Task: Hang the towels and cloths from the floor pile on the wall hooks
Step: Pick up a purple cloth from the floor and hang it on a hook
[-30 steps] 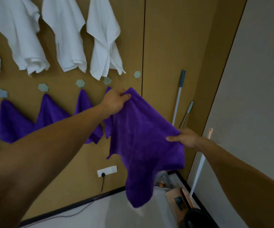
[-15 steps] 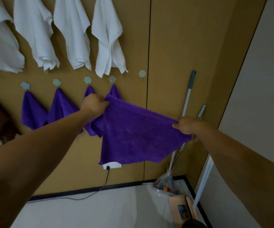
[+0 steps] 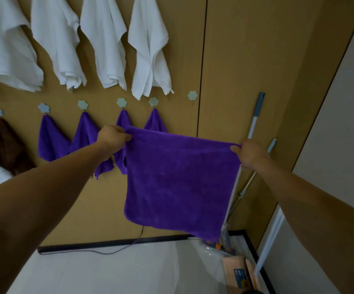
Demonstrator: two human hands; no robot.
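Note:
A square purple cloth hangs flat in front of the tan wall, stretched by its top edge. My left hand pinches its upper left corner and my right hand pinches its upper right corner. Behind it, several purple cloths and a brown cloth hang from pale flower-shaped hooks. One bare hook sits to the right of them, just above the held cloth. Several white towels hang in a higher row.
Two mop handles lean in the wall corner at the right. A plastic bag and a cardboard box lie on the floor there. A dark cable trails along the black baseboard over the pale floor.
My right hand rose and moved its corner outward, so the cloth went from hanging slack by one corner to spread flat between both hands. The view shifted left and down.

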